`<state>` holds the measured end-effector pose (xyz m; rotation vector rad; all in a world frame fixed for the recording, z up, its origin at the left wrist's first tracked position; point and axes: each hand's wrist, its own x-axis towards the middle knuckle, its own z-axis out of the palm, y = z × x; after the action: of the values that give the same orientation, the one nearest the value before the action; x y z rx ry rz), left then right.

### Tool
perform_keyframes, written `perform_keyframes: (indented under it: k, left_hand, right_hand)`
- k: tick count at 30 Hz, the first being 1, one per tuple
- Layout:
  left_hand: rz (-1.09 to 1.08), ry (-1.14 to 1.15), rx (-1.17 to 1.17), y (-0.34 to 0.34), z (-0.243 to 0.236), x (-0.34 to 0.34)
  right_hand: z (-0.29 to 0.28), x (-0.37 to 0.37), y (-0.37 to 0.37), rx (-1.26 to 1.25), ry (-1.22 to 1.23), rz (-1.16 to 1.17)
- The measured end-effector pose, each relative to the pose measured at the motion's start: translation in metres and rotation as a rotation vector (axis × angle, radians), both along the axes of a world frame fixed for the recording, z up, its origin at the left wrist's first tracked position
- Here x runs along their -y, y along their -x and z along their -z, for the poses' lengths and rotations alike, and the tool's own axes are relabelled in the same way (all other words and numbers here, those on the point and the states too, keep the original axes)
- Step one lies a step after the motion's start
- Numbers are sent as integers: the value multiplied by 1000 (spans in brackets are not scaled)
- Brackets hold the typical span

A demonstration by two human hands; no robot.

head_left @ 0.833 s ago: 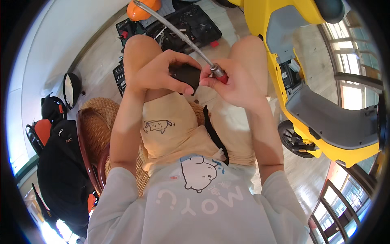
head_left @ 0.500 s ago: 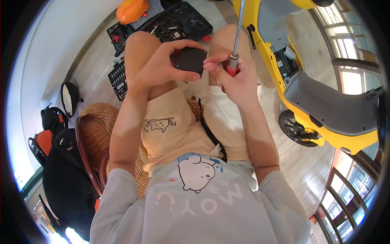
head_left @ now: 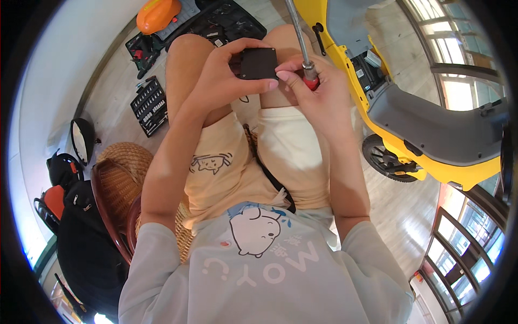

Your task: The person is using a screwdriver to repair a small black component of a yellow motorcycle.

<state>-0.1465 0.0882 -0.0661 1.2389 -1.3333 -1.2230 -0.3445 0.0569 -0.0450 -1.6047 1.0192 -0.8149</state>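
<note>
My left hand (head_left: 224, 75) grips a small square black box (head_left: 259, 63) with screw holes at its corners, thumb along the near edge and fingers round the far side. Beside it, my right hand (head_left: 321, 89) holds a screwdriver (head_left: 309, 75) with a red handle; its long metal shaft points up and away from me. The right thumb and forefinger meet at the box's right edge. Whether a small part is pinched between them is too small to tell. Both hands are above my knees.
Beyond my knees lie an open black tool case (head_left: 232, 24) and an orange helmet (head_left: 158, 15). A socket set (head_left: 149, 105) is on the floor to the left, near a round mirror (head_left: 82, 141). A yellow scooter (head_left: 431, 127) stands at the right. I sit on a wicker chair (head_left: 121, 175).
The black box has turned a little, so its edges now run straighter. My right fingertips have come to its right edge. The screwdriver shaft leans further left, and the whole view has shifted slightly.
</note>
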Motion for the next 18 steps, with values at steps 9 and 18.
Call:
perform_keyframes:
  k: [9, 18]
  left_hand:
    - [-68, 20, 80, 6, 2, 0]
    - [-155, 93, 151, 7, 0, -4]
  right_hand:
    - [-9, 8, 4, -229, 279, -77]
    - [-7, -1, -1, -296, 417, -52]
